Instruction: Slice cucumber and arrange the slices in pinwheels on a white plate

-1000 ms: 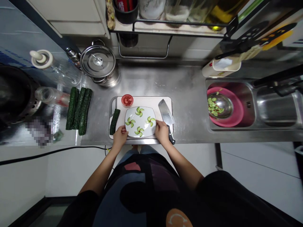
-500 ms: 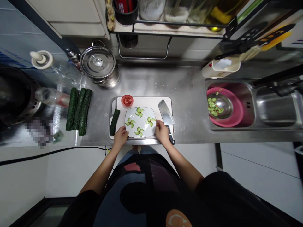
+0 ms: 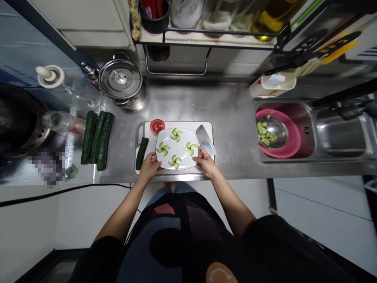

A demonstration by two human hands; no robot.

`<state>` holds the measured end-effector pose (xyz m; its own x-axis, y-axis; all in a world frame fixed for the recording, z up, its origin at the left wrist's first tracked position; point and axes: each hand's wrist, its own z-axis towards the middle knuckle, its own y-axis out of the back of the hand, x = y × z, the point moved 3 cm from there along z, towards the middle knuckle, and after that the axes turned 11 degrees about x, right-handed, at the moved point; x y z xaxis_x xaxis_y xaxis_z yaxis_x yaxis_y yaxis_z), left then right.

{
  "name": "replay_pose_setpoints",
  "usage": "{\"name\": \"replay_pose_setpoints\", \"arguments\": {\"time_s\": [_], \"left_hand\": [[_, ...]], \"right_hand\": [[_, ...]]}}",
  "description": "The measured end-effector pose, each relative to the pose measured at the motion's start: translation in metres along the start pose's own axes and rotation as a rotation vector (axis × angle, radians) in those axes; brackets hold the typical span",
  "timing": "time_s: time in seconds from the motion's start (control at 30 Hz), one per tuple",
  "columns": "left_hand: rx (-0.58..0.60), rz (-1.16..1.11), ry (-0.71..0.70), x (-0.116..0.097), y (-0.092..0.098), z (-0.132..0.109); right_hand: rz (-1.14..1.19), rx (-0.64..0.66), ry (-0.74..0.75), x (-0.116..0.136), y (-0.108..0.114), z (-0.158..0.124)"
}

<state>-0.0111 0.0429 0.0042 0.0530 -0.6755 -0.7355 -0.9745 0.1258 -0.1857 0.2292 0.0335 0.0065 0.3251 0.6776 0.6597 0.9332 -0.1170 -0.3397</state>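
Between my hands is a white square plate (image 3: pixel 176 147) bearing several pinwheels of green cucumber slices (image 3: pixel 163 148) with red centres. My left hand (image 3: pixel 150 166) grips its left edge, thumb on the rim. On the opposite edge my right hand (image 3: pixel 206 162) is closed in the same way. Beneath the plate lies a white cutting board (image 3: pixel 173 125). A cut tomato half (image 3: pixel 157 126) sits behind the plate, and a piece of cucumber (image 3: pixel 142 153) lies to its left. The cleaver (image 3: pixel 204 138) rests at the right; its handle is hidden by my right hand.
Three whole cucumbers (image 3: pixel 96 139) lie on the steel counter (image 3: pixel 235 129) at left, near a lidded steel pot (image 3: pixel 122 82). At right, a sink (image 3: pixel 312 118) holds a pink basin (image 3: pixel 294 135) and a metal bowl of green slices. A jar rack (image 3: pixel 206 37) hangs above.
The plate has risen off the board and looks larger, shifted slightly right and back. My right hand has moved outward along with it, now covering the cleaver's handle.
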Motion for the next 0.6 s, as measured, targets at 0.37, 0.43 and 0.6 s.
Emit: {"name": "replay_pose_setpoints", "arguments": {"time_s": [0.37,0.43,0.6], "left_hand": [[0.086,0.074,-0.115,-0.019,-0.026,0.003],[0.063,0.089,-0.124,-0.019,-0.024,0.004],[-0.009,0.131,-0.124,-0.02,-0.008,0.002]], "right_hand": [[0.182,-0.01,0.068,0.007,0.039,-0.013],[0.201,-0.058,0.087,0.008,0.055,-0.02],[0.201,-0.231,0.162,0.013,0.115,-0.043]]}}
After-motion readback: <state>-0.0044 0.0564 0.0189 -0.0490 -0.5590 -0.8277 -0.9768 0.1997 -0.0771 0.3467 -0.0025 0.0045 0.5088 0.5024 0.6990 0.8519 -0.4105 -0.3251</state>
